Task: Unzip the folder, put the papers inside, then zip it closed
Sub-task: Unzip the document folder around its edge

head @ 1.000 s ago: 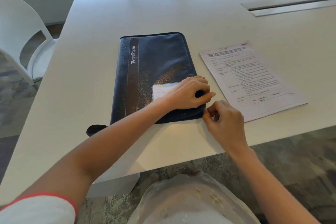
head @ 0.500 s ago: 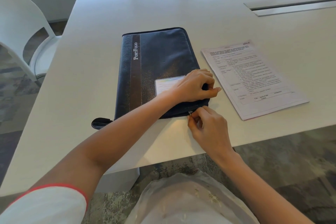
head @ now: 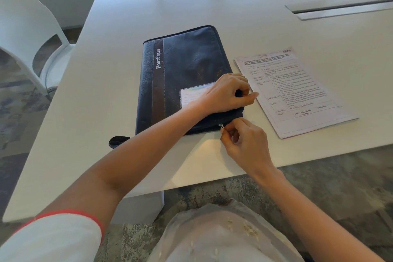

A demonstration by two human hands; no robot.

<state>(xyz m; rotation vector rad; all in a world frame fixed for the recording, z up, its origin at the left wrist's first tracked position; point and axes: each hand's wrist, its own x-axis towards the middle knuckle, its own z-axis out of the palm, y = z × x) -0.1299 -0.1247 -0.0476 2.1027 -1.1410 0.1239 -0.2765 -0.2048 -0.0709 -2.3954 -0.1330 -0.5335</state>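
Now my left hand [head: 228, 93] presses down, curled, on the folder's [head: 187, 66] near right corner; my right hand [head: 244, 142] holds the zipper pull [head: 221, 125] in a narrow grip at its near edge. Papers [head: 295, 91] lie just right of the folder on the worktop [head: 106, 91].

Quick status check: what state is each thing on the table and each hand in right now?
Folder: flat on the table, cover down.
Zipper pull: on the near edge, pinched.
Papers: outside, lying right of the folder.
Left hand: gripping the folder's near right corner.
Right hand: pinching the zipper pull.
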